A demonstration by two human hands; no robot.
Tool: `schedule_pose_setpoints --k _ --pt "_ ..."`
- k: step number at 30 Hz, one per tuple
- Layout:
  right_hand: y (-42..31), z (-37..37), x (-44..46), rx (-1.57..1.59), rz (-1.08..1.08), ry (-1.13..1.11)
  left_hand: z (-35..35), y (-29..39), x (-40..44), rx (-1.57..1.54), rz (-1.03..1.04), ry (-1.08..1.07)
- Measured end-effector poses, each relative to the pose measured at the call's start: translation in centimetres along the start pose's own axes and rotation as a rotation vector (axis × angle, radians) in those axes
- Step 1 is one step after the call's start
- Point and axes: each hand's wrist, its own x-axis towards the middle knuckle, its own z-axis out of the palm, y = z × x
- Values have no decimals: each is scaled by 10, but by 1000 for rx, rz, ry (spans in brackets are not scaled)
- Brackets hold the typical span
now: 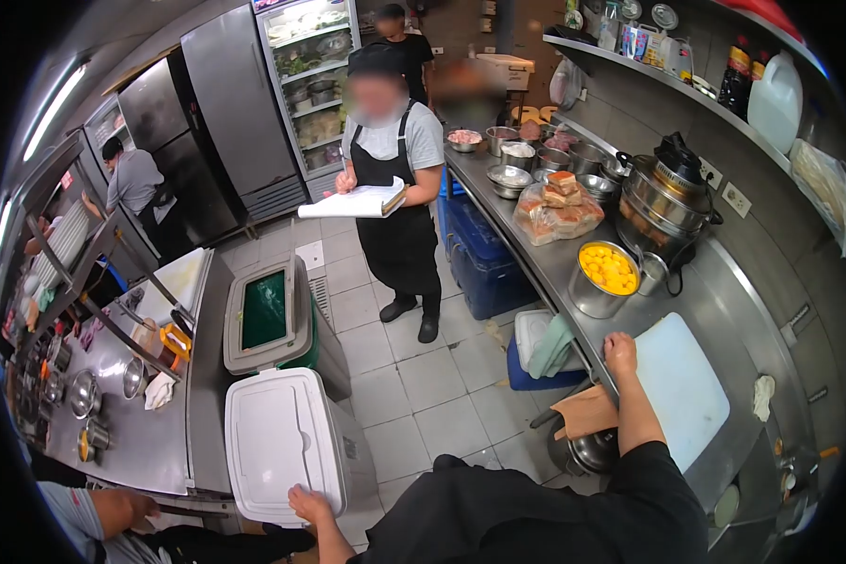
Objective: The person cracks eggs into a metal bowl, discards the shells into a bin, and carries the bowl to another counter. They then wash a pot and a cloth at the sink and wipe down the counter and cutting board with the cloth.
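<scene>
My left hand (pixel 308 505) rests at the near edge of the white bin lid (pixel 277 437), its fingers apart on or just over the rim. My right hand (pixel 619 354) is curled at the edge of the steel counter, beside the white cutting board (pixel 679 390); whether anything is inside it is hidden. Just beyond that hand stands a metal pot (pixel 597 304) full of yellow pieces (pixel 609 269). A plastic bag of bread (pixel 559 209) lies farther back on the counter.
A person in a black apron (pixel 390 179) stands ahead, writing on papers (pixel 352 201). Blue containers (pixel 484 254) sit under the right counter. An open green-lined bin (pixel 263 310) is beyond the white lid. Another person's arm (pixel 113 512) is at lower left.
</scene>
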Motion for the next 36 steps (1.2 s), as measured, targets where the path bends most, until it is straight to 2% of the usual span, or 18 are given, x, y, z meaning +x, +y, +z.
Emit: schedule_pose_setpoints --k 13,15,16,18,20,22,23,25,26,28,30,32,33,35,36 --pt "6 8 0 11 -46 35 -7 17 -6 26 -49 -66" --pt "7 7 1 6 -51 36 0 20 -9 -73 138 49" --pt "6 7 1 1 -36 24 4 23 -12 -69 141 43" --pt "6 7 1 -6 -21 8 9 39 -21 -333 283 41" --pt "6 8 2 3 -29 13 22 51 -27 -446 275 -1" --pt "3 4 2 8 -46 11 6 86 -54 -662 249 -247" --pt "4 5 3 15 -59 16 8 88 -64 -657 241 -240" --pt "5 5 3 12 -69 19 20 91 -78 -464 187 -586" --pt "6 6 4 0 -74 29 25 89 -86 -466 174 -575" --pt "8 9 4 17 -65 8 50 69 -106 -295 147 -757" --pt "10 9 5 31 -54 -17 39 55 -131 -62 331 -728" --pt "10 8 5 13 -69 11 46 30 -142 139 302 -851" --pt "8 5 5 42 -80 20 55 11 -146 133 283 -848" --pt "7 10 5 61 -96 11 68 -21 -153 295 640 -1016" --pt "10 10 6 61 -75 17 71 -26 -155 305 573 -1043"
